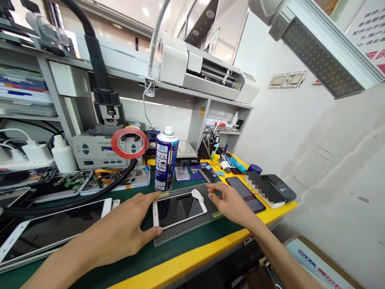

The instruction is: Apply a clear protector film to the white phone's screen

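A white smartphone (179, 208) with a dark screen lies face up on a perforated grey mat (192, 222) on the green bench. My left hand (126, 226) spans the phone's left end, forefinger at the top corner and thumb at the bottom corner. My right hand (230, 202) hovers at the phone's right end, fingers bent and apart, fingertips close to a small white piece (197, 194) resting on the phone's upper right corner. Neither hand lifts anything.
A blue and white spray can (166, 158) stands just behind the phone. A red tape roll (129, 142), a grey station (99, 148), a white bottle (63, 154), tablets (51, 228) at left, and dark phones (245, 193) at right crowd the yellow-edged bench (192, 261).
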Demonstrator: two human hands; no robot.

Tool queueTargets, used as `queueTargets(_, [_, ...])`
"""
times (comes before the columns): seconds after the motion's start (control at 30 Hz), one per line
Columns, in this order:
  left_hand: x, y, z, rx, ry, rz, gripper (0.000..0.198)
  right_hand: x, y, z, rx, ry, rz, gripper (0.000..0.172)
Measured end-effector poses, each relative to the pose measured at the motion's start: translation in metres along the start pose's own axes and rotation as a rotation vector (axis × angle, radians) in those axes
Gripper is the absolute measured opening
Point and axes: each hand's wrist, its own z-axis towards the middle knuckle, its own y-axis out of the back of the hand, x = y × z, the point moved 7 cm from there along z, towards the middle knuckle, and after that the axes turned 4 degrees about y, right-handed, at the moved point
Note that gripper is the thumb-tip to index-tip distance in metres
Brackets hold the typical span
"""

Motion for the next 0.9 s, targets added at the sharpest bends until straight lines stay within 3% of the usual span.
queueTargets(0.2, [-0.002, 0.001, -0.001, 0.04, 0.035, 0.033, 0.081, 0.007, -0.015, 0.005, 0.016, -0.006, 0.156, 0.025])
queueTargets(0.33, [-0.004, 0.002, -0.002, 0.05, 0.032, 0.043, 0.08, -0.005, -0.019, 0.01, 0.066, -0.149, 0.376, 0.031])
queueTargets(0.47, [0.001, 0.0, -0.001, 0.039, 0.031, 0.041, 0.082, -0.017, -0.024, 0.008, 0.18, -0.305, 0.636, 0.025])
queueTargets(0.6, [0.0, 0.001, -0.002, 0.028, 0.035, 0.033, 0.083, -0.02, -0.026, 0.005, 0.205, -0.382, 0.793, 0.025])
queueTargets(0.77, [-0.002, 0.002, -0.002, 0.065, 0.059, 0.038, 0.085, -0.019, -0.026, 0.003, 0.218, -0.384, 0.843, 0.029])
queueTargets(0.9, [0.002, 0.0, 0.0, 0.051, 0.053, 0.046, 0.084, -0.021, -0.03, 0.003, 0.244, -0.35, 0.731, 0.029])
